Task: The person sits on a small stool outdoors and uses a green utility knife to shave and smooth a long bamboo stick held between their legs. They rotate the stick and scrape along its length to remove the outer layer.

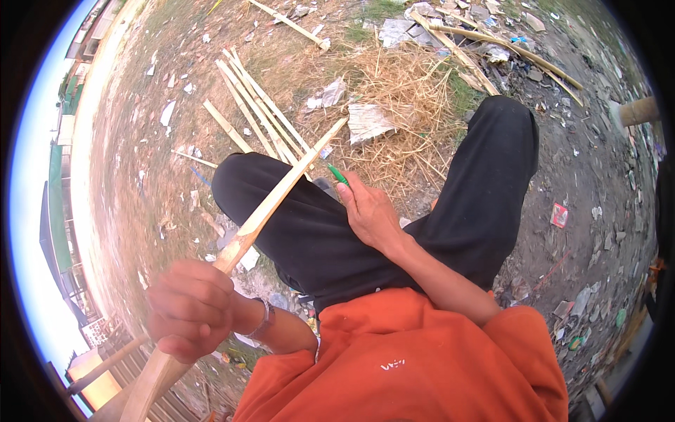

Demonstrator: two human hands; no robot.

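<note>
A long pale strip of split bamboo (261,214) slants across my lap from the lower left, its narrow far end out past my left knee. Around its near part my left hand (190,309) is closed in a fist, slightly blurred. My right hand (371,213) grips a small green-handled tool (338,175) between my thighs. The tool's tip points up and left and lies close beside the strip; whether they touch I cannot tell. Its working end is too small to make out.
Several cut bamboo strips (256,105) lie on the ground beyond my left knee. Dry straw (408,105) with a flat pale piece (368,123) is in front. Longer bamboo poles (506,43) rest on rubbish at the far right. Litter dots the dirt.
</note>
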